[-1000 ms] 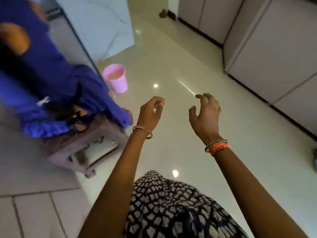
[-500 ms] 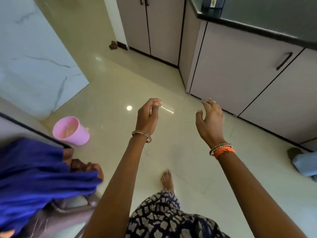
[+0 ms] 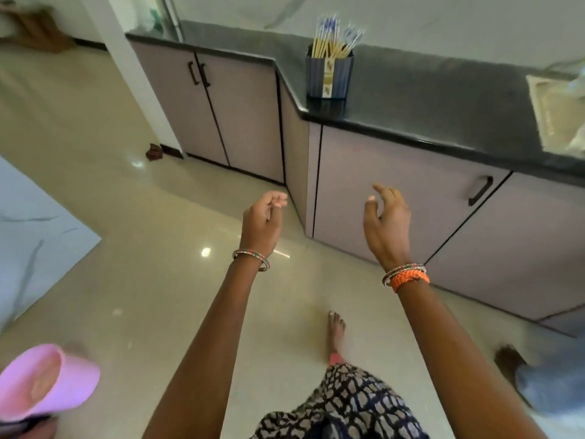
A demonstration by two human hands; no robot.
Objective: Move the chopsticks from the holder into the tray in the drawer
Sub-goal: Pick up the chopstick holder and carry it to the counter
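Note:
A dark blue ribbed holder (image 3: 329,74) stands on the black countertop (image 3: 427,99) near its corner. Several chopsticks (image 3: 332,39) with blue patterned tops stick up out of it. My left hand (image 3: 262,221) hangs in the air over the floor, fingers loosely curled with nothing in them. My right hand (image 3: 384,226) is raised in front of a lilac cabinet door, fingers apart and empty. Both hands are well below and short of the holder. No open drawer or tray is in view.
Lilac cabinet doors (image 3: 395,198) with black handles (image 3: 480,191) run under the counter. A sink (image 3: 560,112) sits at the right. A pink bucket (image 3: 44,381) is at the lower left on the glossy floor. Another person's foot (image 3: 509,359) is at the lower right.
The view has swung right and up: the counter, holder and chopsticks have come into sight, the pink bucket has slid to the lower left. Both hands stay raised and empty.

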